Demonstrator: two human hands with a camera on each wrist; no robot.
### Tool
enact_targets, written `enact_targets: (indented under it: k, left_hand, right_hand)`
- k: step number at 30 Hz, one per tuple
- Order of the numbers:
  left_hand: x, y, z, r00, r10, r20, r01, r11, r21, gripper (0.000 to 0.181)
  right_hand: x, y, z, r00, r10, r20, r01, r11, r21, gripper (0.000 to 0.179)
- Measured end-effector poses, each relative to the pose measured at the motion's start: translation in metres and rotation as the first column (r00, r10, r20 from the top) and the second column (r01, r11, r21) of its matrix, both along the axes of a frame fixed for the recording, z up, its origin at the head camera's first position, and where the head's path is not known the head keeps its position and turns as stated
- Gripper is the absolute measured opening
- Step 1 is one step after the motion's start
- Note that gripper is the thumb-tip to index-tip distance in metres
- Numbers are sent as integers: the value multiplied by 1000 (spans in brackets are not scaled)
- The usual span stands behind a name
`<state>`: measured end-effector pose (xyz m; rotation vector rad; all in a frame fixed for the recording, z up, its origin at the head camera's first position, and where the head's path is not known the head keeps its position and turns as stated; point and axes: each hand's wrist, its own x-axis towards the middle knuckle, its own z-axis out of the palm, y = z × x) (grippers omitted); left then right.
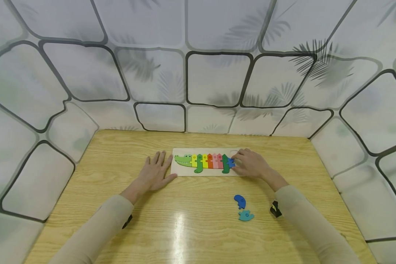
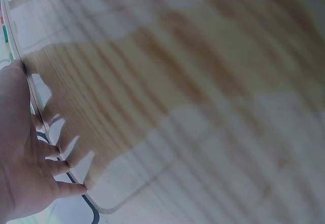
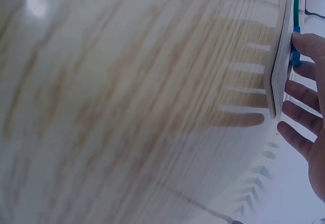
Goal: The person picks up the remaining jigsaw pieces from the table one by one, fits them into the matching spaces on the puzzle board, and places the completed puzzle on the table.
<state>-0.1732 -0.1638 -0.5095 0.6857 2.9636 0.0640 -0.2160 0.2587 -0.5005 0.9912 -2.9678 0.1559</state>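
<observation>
A white puzzle board [image 1: 181, 172] lies on the table, filled with a row of coloured crocodile pieces, green head at the left. My right hand [image 1: 253, 164] is over the board's right end. Its thumb and index finger pinch a blue puzzle piece [image 3: 295, 60], which sits beside the dark green leg piece [image 1: 225, 164]; the other fingers are spread. My left hand [image 1: 153, 175] rests flat with fingers spread, its thumb at the board's left edge. Nearer to me lie a dark blue curved piece [image 1: 240, 201] and a teal piece [image 1: 246, 215].
The wood-grain table [image 1: 145, 231] is enclosed by pale walls [image 1: 217, 79] with dark stone-like outlines and leaf prints at the back and both sides. A black band [image 1: 275, 209] shows at the right wrist.
</observation>
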Motion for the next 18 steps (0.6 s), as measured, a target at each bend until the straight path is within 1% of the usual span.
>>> enact_targets:
  k: [18]
  left_hand:
    - [0,0,1,1000,-7,-6,6,1000,-8,86]
  right_hand:
    - [-3,0,1,1000,3,8,-2,1000,-6,40]
